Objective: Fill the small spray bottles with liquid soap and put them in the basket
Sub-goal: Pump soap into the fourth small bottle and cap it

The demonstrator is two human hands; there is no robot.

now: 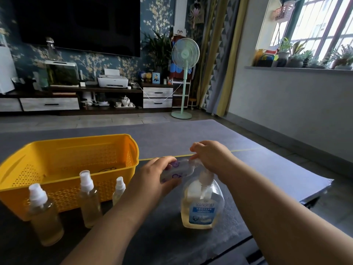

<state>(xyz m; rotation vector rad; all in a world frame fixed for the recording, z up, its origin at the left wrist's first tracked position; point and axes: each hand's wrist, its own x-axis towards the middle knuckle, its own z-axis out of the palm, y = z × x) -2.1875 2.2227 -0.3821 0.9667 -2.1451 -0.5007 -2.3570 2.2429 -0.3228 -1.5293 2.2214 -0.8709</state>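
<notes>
Living room, dark counter (162,236). Three spray bottles (89,201) stand capped, with yellowish liquid in them, just in front of the yellow basket (76,139). No bottle is visible inside it.

Left grip (154,176) wraps a fourth, flower-printed bottle (177,170), tipped sideways above the soap bottle (202,207). Right grip (212,155) pinches its neck end; can't tell if the cap's on.

My read: filling nearly done, all basket loading still left.

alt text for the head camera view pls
A person's left hand grips a small clear flower-printed bottle sideways while the right hand pinches its neck, above a clear pump bottle of yellowish soap. Three white-capped spray bottles stand before a yellow plastic basket.
</notes>
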